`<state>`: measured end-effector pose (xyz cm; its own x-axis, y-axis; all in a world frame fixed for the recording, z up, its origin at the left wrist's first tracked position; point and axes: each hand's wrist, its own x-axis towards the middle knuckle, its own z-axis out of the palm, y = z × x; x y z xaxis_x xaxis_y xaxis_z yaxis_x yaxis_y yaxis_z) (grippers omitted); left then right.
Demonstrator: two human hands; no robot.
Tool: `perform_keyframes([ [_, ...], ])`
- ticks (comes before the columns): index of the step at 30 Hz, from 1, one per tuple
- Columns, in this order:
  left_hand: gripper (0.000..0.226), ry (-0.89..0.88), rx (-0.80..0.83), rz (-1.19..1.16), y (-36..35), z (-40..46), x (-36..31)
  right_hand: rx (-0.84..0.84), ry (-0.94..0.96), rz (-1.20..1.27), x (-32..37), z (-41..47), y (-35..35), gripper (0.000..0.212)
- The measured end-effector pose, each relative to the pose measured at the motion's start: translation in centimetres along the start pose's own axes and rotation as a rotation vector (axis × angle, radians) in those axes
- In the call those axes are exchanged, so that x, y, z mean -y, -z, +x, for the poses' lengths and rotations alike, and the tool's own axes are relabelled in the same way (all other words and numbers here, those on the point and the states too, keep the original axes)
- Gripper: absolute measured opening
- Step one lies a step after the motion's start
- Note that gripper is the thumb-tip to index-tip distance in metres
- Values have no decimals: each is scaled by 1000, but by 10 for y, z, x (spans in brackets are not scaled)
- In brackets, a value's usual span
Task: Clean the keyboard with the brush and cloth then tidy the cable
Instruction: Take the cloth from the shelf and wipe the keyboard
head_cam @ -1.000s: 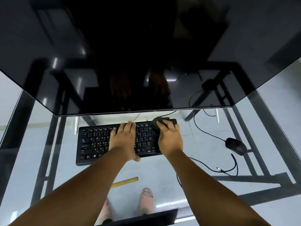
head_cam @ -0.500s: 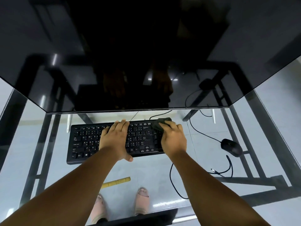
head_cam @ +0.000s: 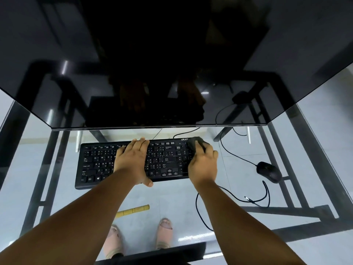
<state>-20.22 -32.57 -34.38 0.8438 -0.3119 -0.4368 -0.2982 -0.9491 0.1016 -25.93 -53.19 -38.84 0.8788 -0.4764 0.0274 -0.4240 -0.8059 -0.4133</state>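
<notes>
Head view: left hand (head_cam: pixel 132 162) flat, fingers spread, on keyboard (head_cam: pixel 95 165); right hand (head_cam: pixel 203 163) clutches cloth (head_cam: pixel 192 143).

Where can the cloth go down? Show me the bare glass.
Bare glass lies left of the keyboard and in front of it, between the forearms. Right of the right hand is crowded: mouse and looping cable. The monitor overhangs the back.

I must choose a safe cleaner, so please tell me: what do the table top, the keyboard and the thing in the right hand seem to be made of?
Table top: clear glass, glossy; the floor and feet show through it. Keyboard: probably matte black plastic with printed white legends. Thing under the right hand: a dark cloth, soft and bunched, likely fabric; its weave is too small to tell.
</notes>
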Motion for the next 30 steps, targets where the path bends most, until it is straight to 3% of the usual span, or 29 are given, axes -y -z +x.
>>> perform_keyframes([
  [5, 143, 10, -5, 0, 1, -1, -2, 141, 390, -71, -11, -20, 5, 53],
  [7, 142, 11, -5, 1, 1, -2, -3, 104, 363, -76, -29, -20, 8, 51],
  [11, 142, 15, -2, 7, 2, -3, -4, 33, 101, -18, -29, -14, 8, 54],
  [17, 143, 7, 0, 2, 2, -3, -2, 235, 569, -94, -26, -37, 15, 59],
  [22, 142, 1, 0, -6, 2, -4, 0, 97, 358, 12, -26, -43, 11, 47],
  [27, 143, -4, -7, -1, 0, -3, 1, 256, 563, -12, 10, -52, 2, 54],
  [30, 142, -7, -5, -10, -1, -3, 2, 203, 536, -27, -2, -47, 6, 48],
])
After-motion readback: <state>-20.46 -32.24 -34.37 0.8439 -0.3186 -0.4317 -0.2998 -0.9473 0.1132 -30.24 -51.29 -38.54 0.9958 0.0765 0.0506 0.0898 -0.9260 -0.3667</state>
